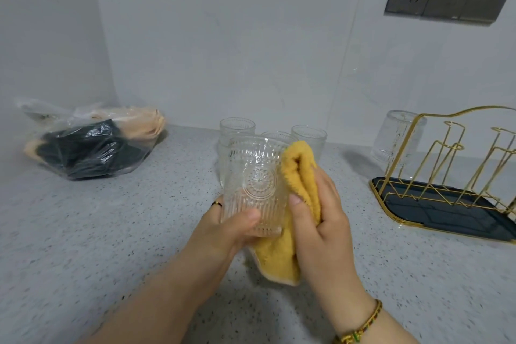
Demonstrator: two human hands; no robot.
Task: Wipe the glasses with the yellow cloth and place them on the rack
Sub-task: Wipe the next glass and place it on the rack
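Over the speckled counter (97, 246) we are curling our left hand (223, 232) round the glass (257, 184) to steady it, our right hand (321, 220) pinching the yellow cloth (300, 173) against its three-o'clock side. Beyond, more glasses (237, 127) are waiting at twelve o'clock; the rack (446, 170) at two o'clock is holding one.

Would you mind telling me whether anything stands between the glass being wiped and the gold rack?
Only the right hand with the yellow cloth sits beside the held glass, on the side facing the rack. The stretch of countertop between them shows nothing in the way.
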